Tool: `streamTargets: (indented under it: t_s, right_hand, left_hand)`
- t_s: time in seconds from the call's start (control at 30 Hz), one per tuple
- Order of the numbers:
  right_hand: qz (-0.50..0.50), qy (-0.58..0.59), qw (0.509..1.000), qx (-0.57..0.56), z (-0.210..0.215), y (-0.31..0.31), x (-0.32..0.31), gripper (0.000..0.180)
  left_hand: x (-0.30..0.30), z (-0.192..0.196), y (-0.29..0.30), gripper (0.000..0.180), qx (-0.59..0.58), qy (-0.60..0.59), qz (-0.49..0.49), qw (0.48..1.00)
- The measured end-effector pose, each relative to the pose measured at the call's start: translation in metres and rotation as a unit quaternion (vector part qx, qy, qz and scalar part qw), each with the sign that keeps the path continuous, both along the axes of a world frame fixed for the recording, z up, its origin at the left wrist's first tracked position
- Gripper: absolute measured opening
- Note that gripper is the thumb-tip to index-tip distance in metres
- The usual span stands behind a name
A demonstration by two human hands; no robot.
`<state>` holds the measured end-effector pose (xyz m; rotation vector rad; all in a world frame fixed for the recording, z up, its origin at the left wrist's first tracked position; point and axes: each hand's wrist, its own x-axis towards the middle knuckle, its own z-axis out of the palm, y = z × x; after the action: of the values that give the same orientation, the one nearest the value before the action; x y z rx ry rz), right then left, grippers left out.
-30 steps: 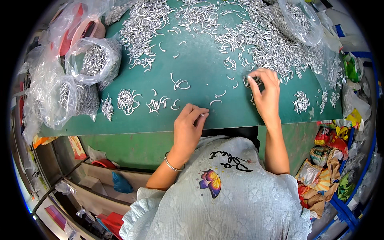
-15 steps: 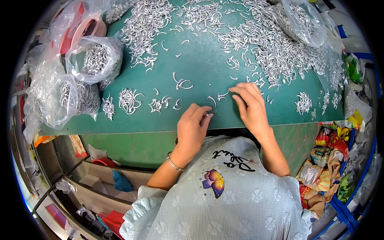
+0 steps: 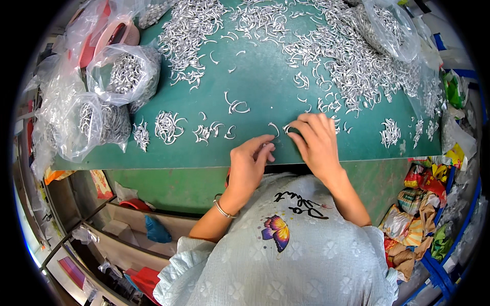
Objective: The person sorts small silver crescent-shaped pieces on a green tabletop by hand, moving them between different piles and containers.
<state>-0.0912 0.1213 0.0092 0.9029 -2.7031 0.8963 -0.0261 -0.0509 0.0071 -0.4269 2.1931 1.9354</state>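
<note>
I see my left hand [image 3: 248,166] resting at the near edge of the green work table [image 3: 265,86], fingers curled together with the tips pinched close; I cannot tell whether a piece sits between them. My right hand [image 3: 316,143] lies flat just beside it at 3 o'clock, fingers bunched and pressing down on the tabletop, the tips touching a small curved silver metal hook [image 3: 287,128]; whether it is actually gripped I cannot tell. A second loose curved silver hook [image 3: 274,127] lies just at 12 o'clock of my left fingertips, between the 2 hands. At 9 o'clock of my left hand, 4 small sorted clusters of the same silver hooks [image 3: 168,126] sit in a row along the near edge. At 12 o'clock of my right hand spreads the large loose heap of silver hooks [image 3: 357,66], and a smaller cluster [image 3: 390,132] lies at 3 o'clock. Far off at 10 o'clock stand clear plastic bags filled with silver hooks [image 3: 122,76]. A thin silver bracelet [image 3: 223,209] circles my left wrist, above a pale shirt with a butterfly print [image 3: 276,230].
</note>
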Motion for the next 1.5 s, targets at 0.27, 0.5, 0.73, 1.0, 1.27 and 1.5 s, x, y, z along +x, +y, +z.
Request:
streamTargets:
  t_s: [0.27,0.5,0.73,1.0,1.27,1.5]
  right_hand:
    - [0.023,0.013,0.999,0.029,-0.009,0.002,-0.001,0.02]
    - [-0.001,-0.015,0.999,-0.044,-0.005,0.006,-0.002,0.014]
    - [0.043,-0.06,0.987,-0.142,0.009,-0.007,0.008,0.014]
    - [-0.114,-0.042,0.987,-0.104,0.003,0.025,-0.001,0.013]
    - [-0.213,-0.025,0.975,-0.063,0.013,0.077,-0.007,0.016]
    - [-0.188,-0.054,0.981,0.018,0.009,0.073,0.007,0.032]
  left_hand:
    - [-0.005,-0.001,-0.009,0.034,0.289,-0.071,-0.004,0.955]
    - [-0.004,-0.004,-0.009,0.034,0.313,-0.079,-0.002,0.947]
    - [-0.004,-0.004,-0.005,0.026,0.382,-0.102,0.043,0.917]
    - [-0.004,0.001,-0.051,0.027,-0.351,0.238,0.121,0.898]
    - [0.003,-0.009,-0.043,0.029,-0.433,0.216,0.073,0.872]
    - [-0.007,-0.017,-0.047,0.021,-0.501,0.201,0.095,0.836]
